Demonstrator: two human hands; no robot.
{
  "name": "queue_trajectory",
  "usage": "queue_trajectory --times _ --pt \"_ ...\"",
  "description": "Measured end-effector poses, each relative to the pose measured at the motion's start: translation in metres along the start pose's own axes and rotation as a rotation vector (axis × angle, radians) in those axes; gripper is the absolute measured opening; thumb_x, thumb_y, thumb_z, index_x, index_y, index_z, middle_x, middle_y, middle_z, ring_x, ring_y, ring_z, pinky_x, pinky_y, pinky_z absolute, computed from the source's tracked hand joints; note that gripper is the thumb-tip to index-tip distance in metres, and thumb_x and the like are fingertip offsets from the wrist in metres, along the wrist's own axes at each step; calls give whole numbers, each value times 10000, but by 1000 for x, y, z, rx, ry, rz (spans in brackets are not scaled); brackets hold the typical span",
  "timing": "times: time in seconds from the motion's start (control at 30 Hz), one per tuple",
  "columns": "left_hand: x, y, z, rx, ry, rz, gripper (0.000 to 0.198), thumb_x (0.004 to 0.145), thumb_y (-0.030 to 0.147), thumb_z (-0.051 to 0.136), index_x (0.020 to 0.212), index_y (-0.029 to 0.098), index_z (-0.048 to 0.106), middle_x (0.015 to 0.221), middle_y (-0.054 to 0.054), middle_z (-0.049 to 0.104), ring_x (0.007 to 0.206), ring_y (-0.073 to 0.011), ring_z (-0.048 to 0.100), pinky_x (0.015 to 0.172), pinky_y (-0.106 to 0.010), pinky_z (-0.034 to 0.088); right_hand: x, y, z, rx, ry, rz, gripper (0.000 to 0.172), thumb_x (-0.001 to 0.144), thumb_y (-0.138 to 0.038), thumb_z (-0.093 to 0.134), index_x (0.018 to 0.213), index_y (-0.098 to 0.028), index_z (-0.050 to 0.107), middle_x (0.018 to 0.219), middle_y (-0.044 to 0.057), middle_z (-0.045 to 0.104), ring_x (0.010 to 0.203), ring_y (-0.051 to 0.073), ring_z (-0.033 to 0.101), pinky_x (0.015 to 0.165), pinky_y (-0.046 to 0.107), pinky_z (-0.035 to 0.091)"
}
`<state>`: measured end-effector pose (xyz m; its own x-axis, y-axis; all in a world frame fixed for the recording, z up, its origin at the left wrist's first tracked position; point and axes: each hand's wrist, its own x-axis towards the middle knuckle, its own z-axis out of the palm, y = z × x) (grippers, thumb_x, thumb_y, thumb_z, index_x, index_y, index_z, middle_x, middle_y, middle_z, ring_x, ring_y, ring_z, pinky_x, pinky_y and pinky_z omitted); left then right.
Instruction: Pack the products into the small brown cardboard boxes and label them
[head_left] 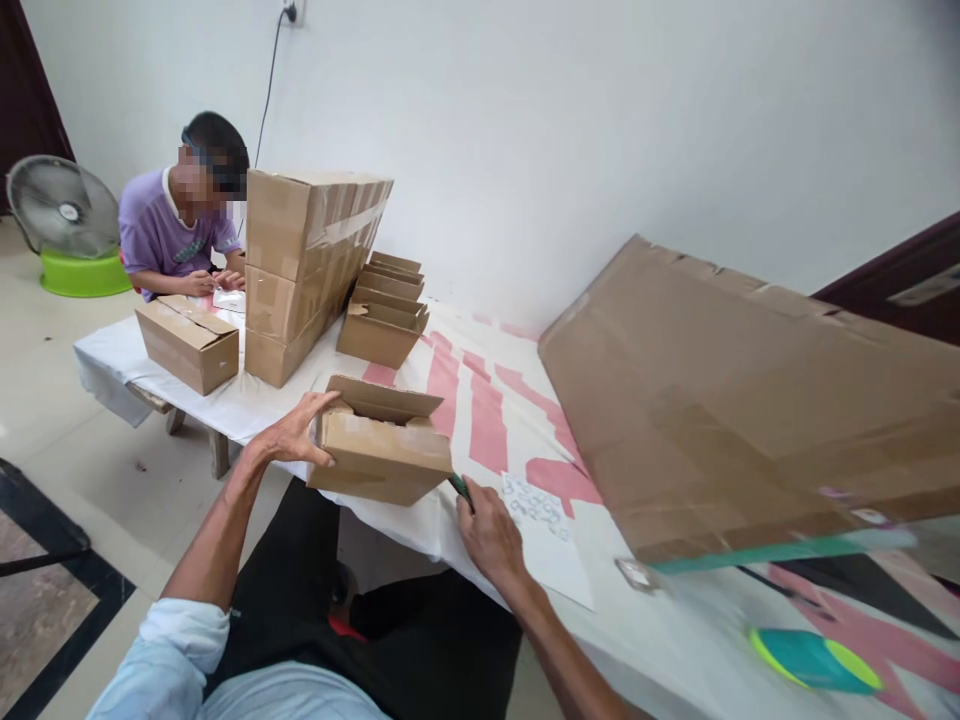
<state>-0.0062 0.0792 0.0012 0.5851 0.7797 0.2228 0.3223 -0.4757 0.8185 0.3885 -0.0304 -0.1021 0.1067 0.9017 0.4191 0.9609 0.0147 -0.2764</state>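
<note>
Round fan (64, 208); black cord (267, 95) hanging down the white wall (600, 120)

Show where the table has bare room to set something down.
Bare cloth lies between the open boxes and the big cardboard, beyond the paper. Crowded: left, around the stack; near edge, where the left hand grips a box.

Left hand (296, 430) grasping the left end of an open carton (390, 465) at the near edge of the cloth-covered table (675, 630); right hand (491, 530) wrapped around a green tool (461, 489) by the carton's right end. Left, stacked boxes (281, 270); far left, a seated person (176, 225); right, a large cardboard panel (750, 400)
</note>
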Motion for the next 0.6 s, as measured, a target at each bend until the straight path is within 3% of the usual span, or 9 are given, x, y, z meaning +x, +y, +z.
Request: queue_trajectory --times 0.2,0.37,0.47,0.6 --pt "6 -4 -6 33 -37 -38 1414 576 395 989 1757 204 235 1658 -216 424 1562 -461 395 1266 -628 394 -14 -23 19 -93 -15 -9 370 1033 -241 459 1324 -188 680 1029 127 644 1006 309 623 871 419 523" --pt "5 -5 -10 22 -73 -72 1483 591 589 1001 1772 233 179 1793 -216 271 1660 -473 259 1309 -634 340 -21 -27 25 32 -83 -20 315 1034 -372 496 1203 -231 722 1041 109 647 1017 301 618 908 429 533" --pt "4 -6 -10 -14 -58 -116 1392 669 678 942 1768 232 213 1838 -201 187 1693 -459 195 1343 -627 284 -17 -26 24 193 -87 1 361 1028 -450 482 1133 -226 745 1040 120 674 1019 307 648 931 463 556" --pt "2 -8 -6 -81 6 -125 1150 835 704 813 1756 273 276 1850 -152 179 1715 -403 156 1384 -615 186 2 -33 10 468 34 82 446 1022 -547 484 1096 -204 759 1074 157 714 1037 325 691 885 489 601"
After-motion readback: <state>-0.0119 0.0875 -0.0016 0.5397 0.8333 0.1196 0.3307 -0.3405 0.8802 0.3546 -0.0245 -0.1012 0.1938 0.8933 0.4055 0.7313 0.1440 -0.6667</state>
